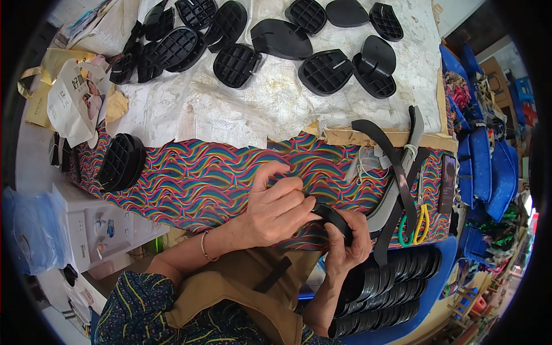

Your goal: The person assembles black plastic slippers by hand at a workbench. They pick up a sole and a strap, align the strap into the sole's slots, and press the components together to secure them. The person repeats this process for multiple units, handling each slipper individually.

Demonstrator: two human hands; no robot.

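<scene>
My right hand (pixel 348 238) is wrapped round a black curved piece (pixel 332 217), probably a shoe heel, with the thumb along its near side. Against that piece's left end my left hand (pixel 279 207) is closed in a pinch, its little finger raised; what lies between its fingertips is hidden. Both hands are over the front edge of a table with a colourful wavy-patterned cloth (pixel 195 172). Right of them lie curved black strips (pixel 397 167) and a grey bundle tied with string (pixel 411 152).
Black grid-backed heel pieces (pixel 237 65) lie on a white woven sheet (pixel 201 109); a stack (pixel 122 162) stands at left. Scissors (pixel 422 221) and a phone (pixel 447 184) are at right. Below, a blue tray (pixel 445 259) holds rows of black pieces (pixel 397 276). A white box (pixel 109 230) stands left.
</scene>
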